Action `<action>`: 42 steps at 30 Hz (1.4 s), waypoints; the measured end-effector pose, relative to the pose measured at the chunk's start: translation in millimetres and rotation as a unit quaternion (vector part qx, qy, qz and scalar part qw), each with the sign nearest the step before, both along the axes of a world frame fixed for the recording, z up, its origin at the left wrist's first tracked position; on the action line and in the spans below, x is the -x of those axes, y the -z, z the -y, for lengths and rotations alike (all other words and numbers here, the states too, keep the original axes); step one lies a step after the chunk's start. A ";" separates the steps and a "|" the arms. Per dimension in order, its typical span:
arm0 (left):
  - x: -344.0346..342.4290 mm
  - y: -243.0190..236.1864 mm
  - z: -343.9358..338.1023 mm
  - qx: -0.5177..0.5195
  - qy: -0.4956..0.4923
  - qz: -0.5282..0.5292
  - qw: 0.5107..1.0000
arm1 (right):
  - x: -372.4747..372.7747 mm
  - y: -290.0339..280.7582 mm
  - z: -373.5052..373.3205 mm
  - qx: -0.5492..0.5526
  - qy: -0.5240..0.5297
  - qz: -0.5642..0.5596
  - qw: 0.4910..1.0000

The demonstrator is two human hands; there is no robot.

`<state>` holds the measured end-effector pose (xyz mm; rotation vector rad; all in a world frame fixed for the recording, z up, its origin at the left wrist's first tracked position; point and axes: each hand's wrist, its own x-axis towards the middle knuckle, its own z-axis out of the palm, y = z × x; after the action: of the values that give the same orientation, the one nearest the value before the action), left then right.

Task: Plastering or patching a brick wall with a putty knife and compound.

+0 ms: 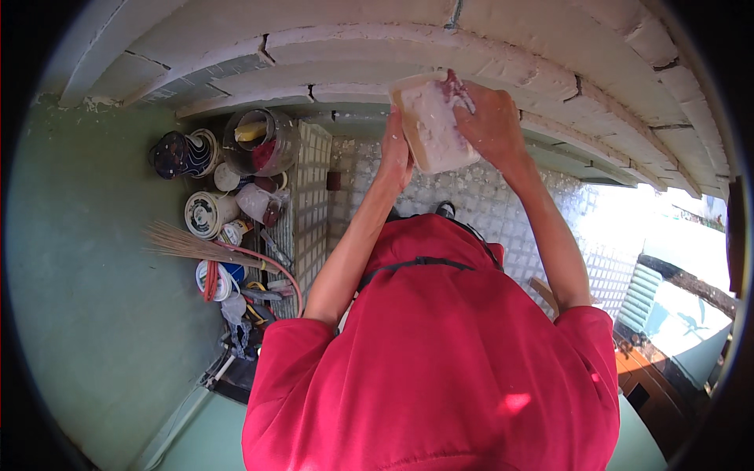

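Note:
A squarish cream-coloured plastic tub [424, 161] is raised in front of me, tilted so that its inside shows. Thick white paste [436, 125] coats the inside. My left hand [395, 149] grips the tub by its left side, fingers wrapped behind the wall. My right hand [491, 129] is at the tub's upper right, its fingers closed and bent over the rim into the paste. At these fingertips is a small reddish piece [453, 86] smeared with white; its exact kind is not clear, and my fingers partly hide it.
Along the green wall [86, 259] at left stands a cluttered shelf with paint buckets [210, 214], a large clear container [261, 141], a twig broom [184, 242] and a reddish hose [275, 265]. Pale ceiling beams [424, 47] curve overhead. A tiled floor [503, 196] lies below; bright openings are at right.

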<state>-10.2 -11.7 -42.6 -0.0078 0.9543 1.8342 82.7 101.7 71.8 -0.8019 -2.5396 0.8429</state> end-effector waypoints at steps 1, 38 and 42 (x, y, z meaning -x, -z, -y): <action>1.0 1.9 1.3 -0.006 -0.003 -0.005 1.000 | 2.9 -0.4 4.7 -0.001 -0.011 -0.011 1.000; 3.6 -1.9 33.0 0.005 0.034 -0.024 0.999 | 8.8 12.2 56.2 -0.066 0.046 0.070 0.994; 6.0 -16.1 35.4 0.022 0.040 -0.030 0.998 | 15.1 -3.6 74.7 -0.045 0.029 0.025 0.998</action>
<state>-16.2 -47.1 -26.5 0.0587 1.0234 1.7472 67.5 27.0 75.3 -0.8736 -2.5649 0.6927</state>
